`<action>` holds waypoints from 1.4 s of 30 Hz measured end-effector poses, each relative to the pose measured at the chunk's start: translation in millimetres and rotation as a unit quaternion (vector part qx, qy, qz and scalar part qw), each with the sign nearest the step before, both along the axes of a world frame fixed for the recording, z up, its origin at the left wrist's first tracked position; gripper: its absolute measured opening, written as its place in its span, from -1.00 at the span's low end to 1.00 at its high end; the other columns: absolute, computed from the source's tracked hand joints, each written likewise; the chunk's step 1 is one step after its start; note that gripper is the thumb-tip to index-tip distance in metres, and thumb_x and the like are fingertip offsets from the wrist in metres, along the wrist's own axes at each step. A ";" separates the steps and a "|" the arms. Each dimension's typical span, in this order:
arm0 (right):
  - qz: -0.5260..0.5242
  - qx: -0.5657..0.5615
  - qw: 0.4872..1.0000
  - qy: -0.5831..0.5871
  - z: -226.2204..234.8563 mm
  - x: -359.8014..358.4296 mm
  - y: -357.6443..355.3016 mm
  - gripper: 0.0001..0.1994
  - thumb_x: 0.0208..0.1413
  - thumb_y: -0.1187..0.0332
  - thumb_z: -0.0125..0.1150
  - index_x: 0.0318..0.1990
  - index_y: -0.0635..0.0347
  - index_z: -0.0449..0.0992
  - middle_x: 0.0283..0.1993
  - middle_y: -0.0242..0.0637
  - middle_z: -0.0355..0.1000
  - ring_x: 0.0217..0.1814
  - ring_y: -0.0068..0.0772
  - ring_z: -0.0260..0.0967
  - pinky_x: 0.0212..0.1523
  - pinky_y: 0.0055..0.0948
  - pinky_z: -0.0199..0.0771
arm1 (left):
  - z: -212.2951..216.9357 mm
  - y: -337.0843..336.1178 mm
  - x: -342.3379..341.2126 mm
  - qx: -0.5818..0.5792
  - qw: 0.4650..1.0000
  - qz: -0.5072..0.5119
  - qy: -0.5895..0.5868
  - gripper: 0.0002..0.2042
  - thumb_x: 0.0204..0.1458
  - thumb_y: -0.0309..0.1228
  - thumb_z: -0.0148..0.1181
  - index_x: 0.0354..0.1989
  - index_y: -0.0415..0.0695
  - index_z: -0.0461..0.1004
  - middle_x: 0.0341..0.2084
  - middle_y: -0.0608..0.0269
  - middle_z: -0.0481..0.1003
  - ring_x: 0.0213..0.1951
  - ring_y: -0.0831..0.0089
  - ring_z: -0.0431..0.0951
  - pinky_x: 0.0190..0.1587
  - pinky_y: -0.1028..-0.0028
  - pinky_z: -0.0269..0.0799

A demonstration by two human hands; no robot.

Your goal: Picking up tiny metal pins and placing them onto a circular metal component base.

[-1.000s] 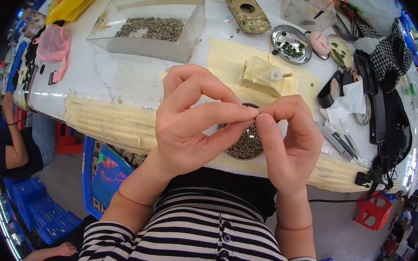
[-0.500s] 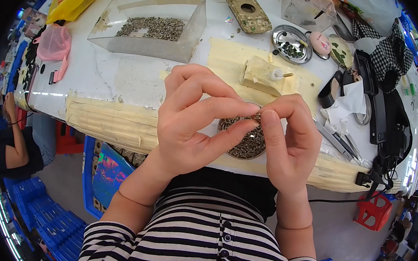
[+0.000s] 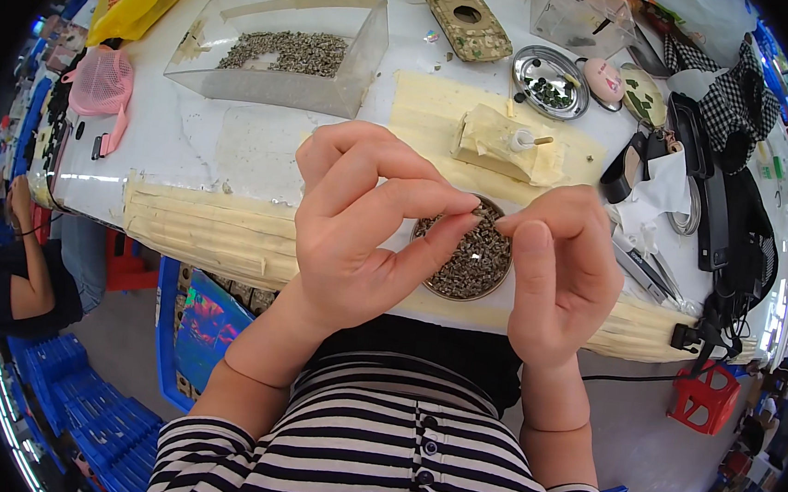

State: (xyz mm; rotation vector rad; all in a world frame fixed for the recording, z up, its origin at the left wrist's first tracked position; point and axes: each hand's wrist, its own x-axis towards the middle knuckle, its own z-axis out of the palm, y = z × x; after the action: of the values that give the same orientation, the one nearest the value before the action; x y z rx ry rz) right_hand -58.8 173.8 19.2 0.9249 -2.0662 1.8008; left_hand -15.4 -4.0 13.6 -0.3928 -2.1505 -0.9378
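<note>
A round dish of small brownish metallic pieces (image 3: 466, 268) sits at the table's front edge, partly behind my hands. My left hand (image 3: 354, 224) hovers over the dish's left side, thumb and forefinger tips pinched close together. Anything between those tips is too small to make out. On the right, my right hand (image 3: 569, 274) is held up beside the dish, its thumb and bent forefinger apart with nothing seen between them. Behind the dish stands a tape-covered block (image 3: 496, 145) with a small white nozzle and a stick on top.
A clear plastic box (image 3: 272, 87) with similar small pieces stands at the back left. Farther right lie a camouflage-patterned case (image 3: 468, 25), a metal plate of dark green pieces (image 3: 549, 84) and tweezers (image 3: 640, 273). A person (image 3: 27, 259) sits at far left; a red stool (image 3: 706, 398) stands right.
My right hand has drawn away to the right from my left fingertips, and its thumb and forefinger have parted. My left hand has shifted slightly left, still pinching.
</note>
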 end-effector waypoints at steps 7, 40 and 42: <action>-0.013 0.031 0.999 -0.002 5.1 4.5 -1.3 -0.95 0.07 0.53 0.32 -0.30 0.27 0.64 -0.36 -0.27 0.47 -0.34 -0.41 0.35 -0.31 -0.50 0.35 | -0.7 0.6 -0.6 -0.001 1.000 0.005 0.002 -0.78 -0.21 -0.58 0.46 -0.33 -0.11 0.64 -0.39 0.33 0.51 -0.19 0.29 0.36 -0.11 0.37 0.30; 0.026 0.012 0.995 -0.093 0.8 1.0 -3.6 -0.94 0.16 0.50 0.28 -0.31 0.32 0.59 -0.36 -0.30 0.44 -0.34 -0.51 0.34 -0.31 -0.54 0.35 | -0.3 1.1 0.4 -0.008 1.000 -0.001 0.001 -0.78 -0.21 -0.55 0.47 -0.33 -0.08 0.65 -0.37 0.39 0.52 -0.21 0.31 0.36 -0.10 0.35 0.32; 0.038 0.003 0.993 -0.112 -0.2 0.3 -4.3 -0.94 0.16 0.51 0.27 -0.31 0.32 0.58 -0.36 -0.31 0.43 -0.34 -0.52 0.34 -0.30 -0.55 0.35 | 0.6 1.4 -0.8 -0.004 1.000 -0.011 0.005 -0.78 -0.21 -0.54 0.47 -0.33 -0.08 0.65 -0.37 0.39 0.52 -0.21 0.31 0.36 -0.10 0.35 0.32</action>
State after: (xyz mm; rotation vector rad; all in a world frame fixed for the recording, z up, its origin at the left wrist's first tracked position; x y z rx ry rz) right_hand -58.5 169.5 19.0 0.8482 -2.1966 2.0211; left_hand -16.2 -2.5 14.2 -0.4251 -2.1451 -0.9389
